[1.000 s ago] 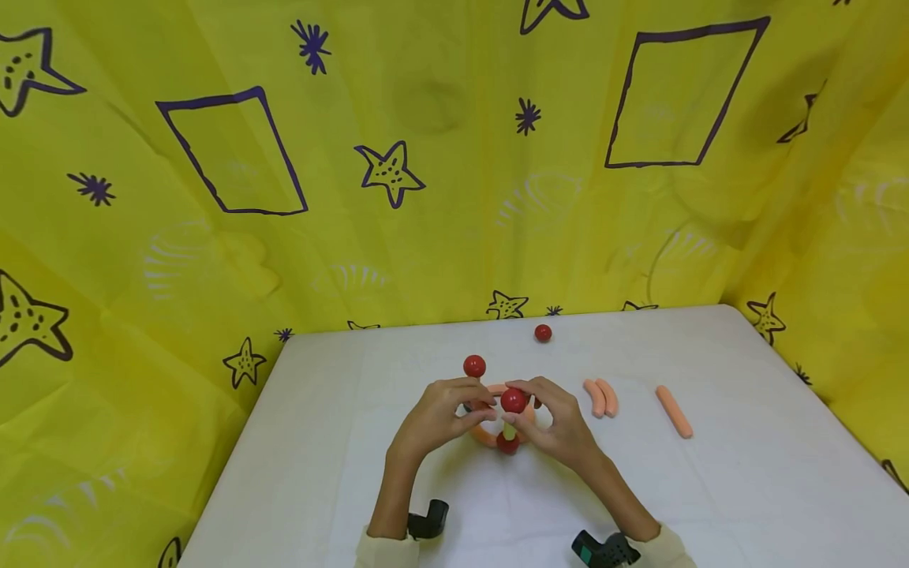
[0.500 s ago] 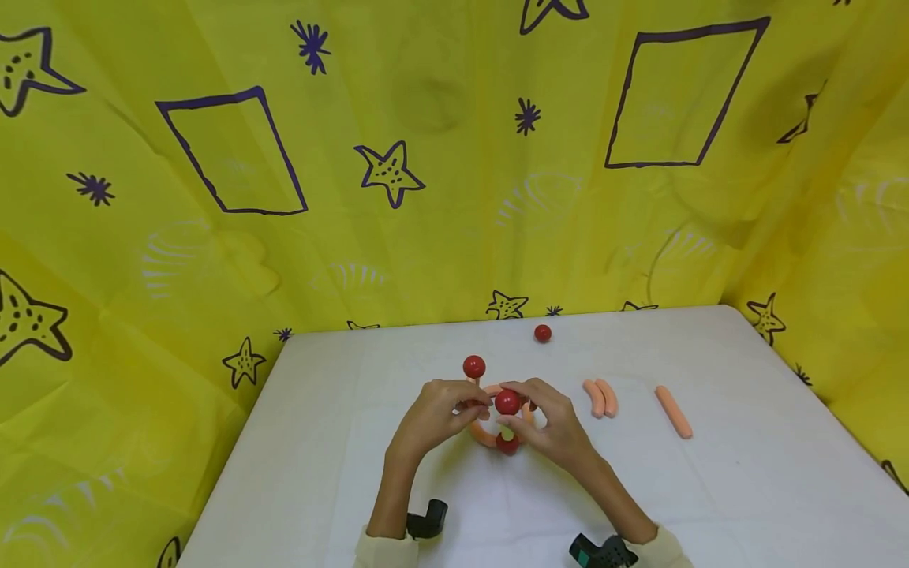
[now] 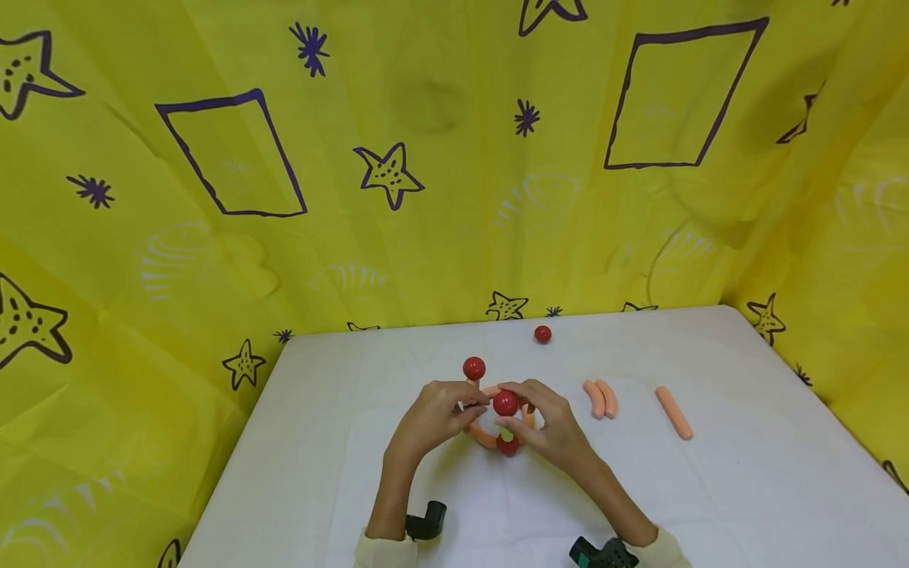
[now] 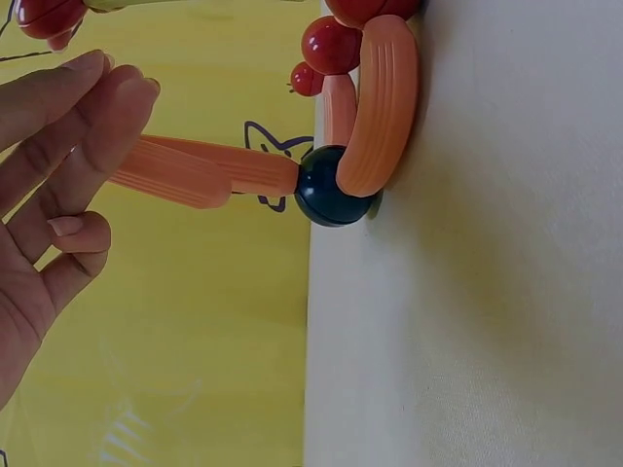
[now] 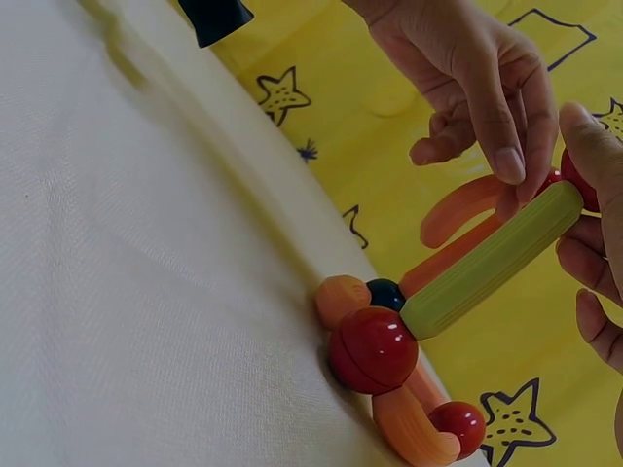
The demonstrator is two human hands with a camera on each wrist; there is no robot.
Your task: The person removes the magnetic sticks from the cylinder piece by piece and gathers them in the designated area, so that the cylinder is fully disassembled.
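Note:
In the head view my right hand (image 3: 550,422) pinches a red ball (image 3: 506,403) between thumb and fingers. That ball tops a yellow-green ribbed rod (image 5: 492,263), which rises from a lower red ball (image 5: 373,350). My left hand (image 3: 440,418) is beside it, its fingertips pinching a curved orange rod (image 5: 453,211); part of that rod is hidden behind them. Behind the left hand a straight orange rod (image 4: 265,171) stands on a dark blue ball (image 4: 333,190) and carries another red ball (image 3: 474,368). Curved orange rods (image 3: 483,436) and balls form a ring on the table.
A loose red ball (image 3: 543,334) lies near the back edge of the white table (image 3: 319,442). To the right are two short curved orange rods (image 3: 600,398) side by side and a straight orange rod (image 3: 674,412). A yellow patterned cloth (image 3: 454,237) hangs behind.
My right hand has shifted slightly left with the red ball, bringing the yellow-green rod nearer upright. The left hand has drawn a little to the left. The loose pieces have not moved.

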